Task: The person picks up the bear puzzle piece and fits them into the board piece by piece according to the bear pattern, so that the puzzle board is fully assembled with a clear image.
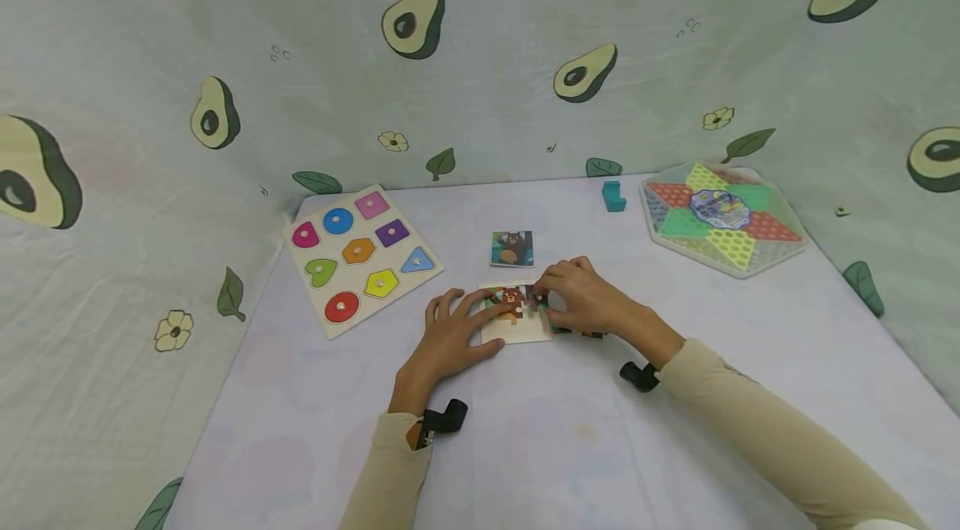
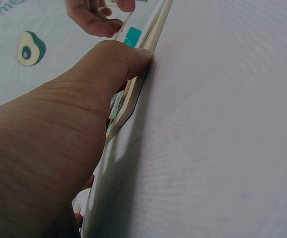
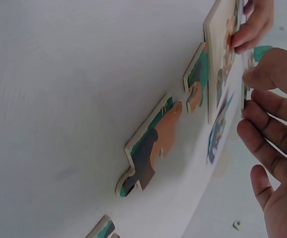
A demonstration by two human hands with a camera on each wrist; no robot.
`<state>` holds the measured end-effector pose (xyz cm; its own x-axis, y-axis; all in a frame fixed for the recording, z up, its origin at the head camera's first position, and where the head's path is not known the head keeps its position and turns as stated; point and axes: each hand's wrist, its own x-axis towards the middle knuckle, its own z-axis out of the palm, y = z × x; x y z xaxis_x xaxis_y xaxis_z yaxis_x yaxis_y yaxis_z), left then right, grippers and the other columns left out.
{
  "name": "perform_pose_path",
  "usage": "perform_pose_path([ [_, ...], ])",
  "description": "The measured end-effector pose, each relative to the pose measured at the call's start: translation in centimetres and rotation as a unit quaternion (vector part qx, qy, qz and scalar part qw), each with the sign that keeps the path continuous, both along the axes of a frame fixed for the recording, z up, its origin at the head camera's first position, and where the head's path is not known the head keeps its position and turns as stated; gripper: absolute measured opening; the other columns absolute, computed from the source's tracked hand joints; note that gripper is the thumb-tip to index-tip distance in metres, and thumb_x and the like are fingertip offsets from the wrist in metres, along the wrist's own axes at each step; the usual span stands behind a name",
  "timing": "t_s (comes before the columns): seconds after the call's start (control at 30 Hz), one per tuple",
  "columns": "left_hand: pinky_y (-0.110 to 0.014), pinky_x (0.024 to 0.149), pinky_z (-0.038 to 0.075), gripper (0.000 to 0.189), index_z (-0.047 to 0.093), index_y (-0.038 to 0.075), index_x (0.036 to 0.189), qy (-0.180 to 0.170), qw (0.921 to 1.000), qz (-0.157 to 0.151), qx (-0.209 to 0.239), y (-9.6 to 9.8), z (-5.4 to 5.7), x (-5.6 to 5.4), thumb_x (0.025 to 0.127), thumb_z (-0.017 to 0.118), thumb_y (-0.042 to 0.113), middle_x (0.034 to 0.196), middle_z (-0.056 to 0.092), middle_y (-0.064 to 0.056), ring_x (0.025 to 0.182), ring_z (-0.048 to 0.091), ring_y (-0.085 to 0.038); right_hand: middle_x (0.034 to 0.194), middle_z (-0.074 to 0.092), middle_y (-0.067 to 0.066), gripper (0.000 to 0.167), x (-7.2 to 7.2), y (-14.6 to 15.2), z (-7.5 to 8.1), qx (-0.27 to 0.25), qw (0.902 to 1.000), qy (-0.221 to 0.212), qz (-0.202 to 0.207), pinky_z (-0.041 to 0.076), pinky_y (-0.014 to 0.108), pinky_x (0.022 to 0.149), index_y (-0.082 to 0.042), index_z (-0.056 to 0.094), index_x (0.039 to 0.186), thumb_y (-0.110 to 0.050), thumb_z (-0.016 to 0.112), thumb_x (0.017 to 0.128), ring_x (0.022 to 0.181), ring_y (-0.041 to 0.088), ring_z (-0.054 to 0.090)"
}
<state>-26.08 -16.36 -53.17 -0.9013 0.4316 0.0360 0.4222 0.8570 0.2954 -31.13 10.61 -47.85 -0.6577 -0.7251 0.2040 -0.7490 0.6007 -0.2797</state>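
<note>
A small wooden jigsaw board (image 1: 531, 333) with a brown bear picture lies on the table, its upper part filled with pieces and its lower part bare. My left hand (image 1: 448, 342) rests on its left side, fingers spread and fairly straight over the picture; in the left wrist view the thumb (image 2: 139, 57) presses its near edge. Above the board's upper right corner, my right hand (image 1: 588, 297) pinches a thin puzzle piece (image 3: 243, 94), seen edge-on. Loose puzzle pieces (image 3: 146, 153) lie right of the board, partly hidden under the right hand in the head view.
Behind the board sits a square bear picture (image 1: 512, 249). A wooden shape board (image 1: 395, 276) with colourful knobbed pieces stands at the left. At the back right are a teal block (image 1: 613, 197) and a hexagonal game board (image 1: 720, 213). A patterned cloth hangs behind the table.
</note>
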Motion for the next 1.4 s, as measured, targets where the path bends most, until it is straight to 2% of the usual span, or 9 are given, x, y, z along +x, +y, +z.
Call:
perform_pose_path([
  [0.57,-0.062,0.112,0.011,0.06,0.044,0.044,0.149,-0.017,0.9999,-0.001,0.002,0.1,0.2,0.2,0.094,0.058,0.061,0.159,0.031,0.006,0.144,0.018,-0.032,0.105,0.067,-0.002,0.024,-0.4,-1.0,-1.1,0.016,0.9997,-0.013,0.013,0.035,0.048,0.095,-0.013,0.072,0.107,-0.016,0.075,0.083,0.101,0.018,0.059],
  [0.73,-0.062,0.112,0.012,0.059,0.045,0.043,0.149,-0.012,0.9999,-0.002,0.005,0.1,0.2,0.1,0.094,0.058,0.06,0.159,0.031,0.006,0.143,0.019,-0.032,0.104,0.067,-0.002,0.023,-0.5,-1.1,-1.2,0.021,0.9995,-0.015,0.019,0.035,0.049,0.094,-0.013,0.073,0.106,-0.016,0.074,0.083,0.1,0.018,0.059],
  [0.93,-0.061,0.111,0.013,0.059,0.045,0.043,0.149,-0.006,0.9999,-0.009,0.01,0.2,0.2,-0.1,0.094,0.058,0.06,0.158,0.032,0.006,0.142,0.02,-0.031,0.11,0.065,0.001,0.02,-0.4,-1.2,-1.0,0.039,0.9988,-0.027,0.014,0.035,0.051,0.092,-0.014,0.075,0.105,-0.016,0.075,0.086,0.103,0.023,0.058],
  [1.07,-0.06,0.111,0.014,0.059,0.045,0.043,0.149,-0.005,1.0,-0.007,0.002,0.2,0.4,-0.1,0.094,0.058,0.059,0.159,0.032,0.005,0.142,0.021,-0.032,0.116,0.066,0.005,0.023,-0.2,-1.4,-0.7,0.046,0.9984,-0.031,0.013,0.035,0.053,0.093,-0.012,0.075,0.11,-0.015,0.076,0.088,0.107,0.026,0.058],
  [1.4,-0.06,0.111,0.015,0.058,0.047,0.044,0.148,0.001,1.0,0.007,-0.003,0.3,0.6,0.1,0.093,0.059,0.058,0.159,0.032,0.005,0.142,0.022,-0.032,0.116,0.07,0.001,0.018,0.7,-1.1,-0.9,0.021,0.9994,0.004,0.026,0.036,0.053,0.091,-0.013,0.078,0.109,-0.012,0.074,0.091,0.11,0.023,0.059],
])
